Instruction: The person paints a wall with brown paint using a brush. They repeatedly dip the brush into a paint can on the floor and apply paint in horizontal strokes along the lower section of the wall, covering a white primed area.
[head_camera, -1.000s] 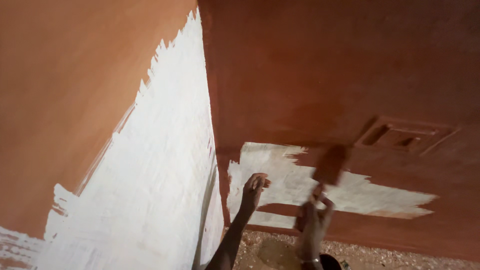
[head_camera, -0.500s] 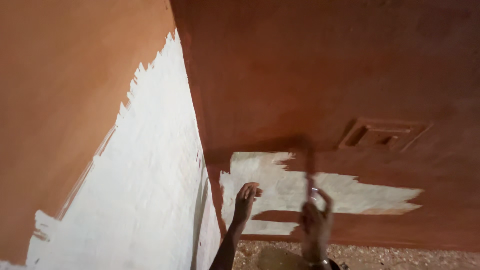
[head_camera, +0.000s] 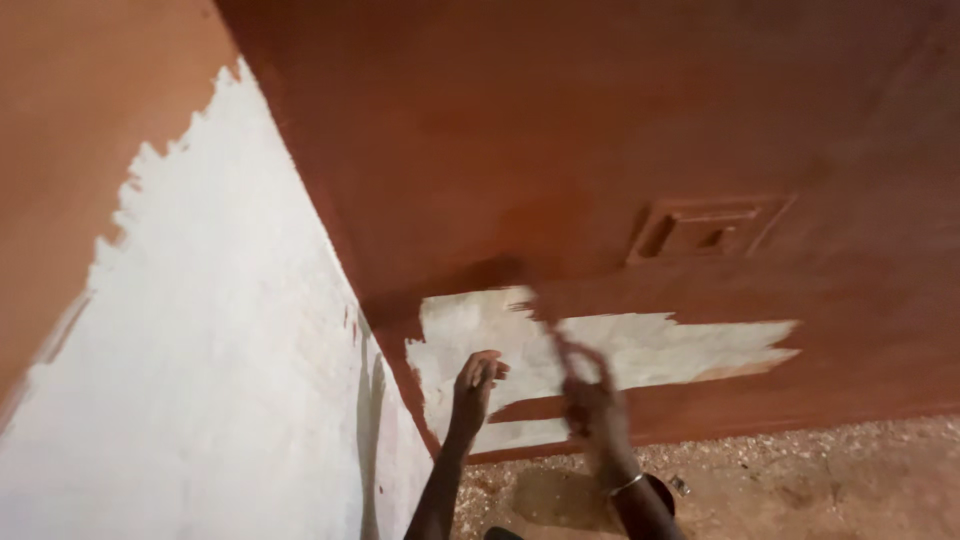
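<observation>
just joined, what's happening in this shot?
A person is painting a wall corner reddish-brown. The right hand holds a brush, blurred, at the top edge of the white patch still unpainted low on the right wall. The left hand rests on that patch. The left wall remains mostly white.

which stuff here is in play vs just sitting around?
In play:
- right hand, gripping a blurred paintbrush
- left hand, near the wall
- unpainted white patch on the terracotta wall

Lying about:
- recessed wall box
- gravel floor
- small metal object
</observation>
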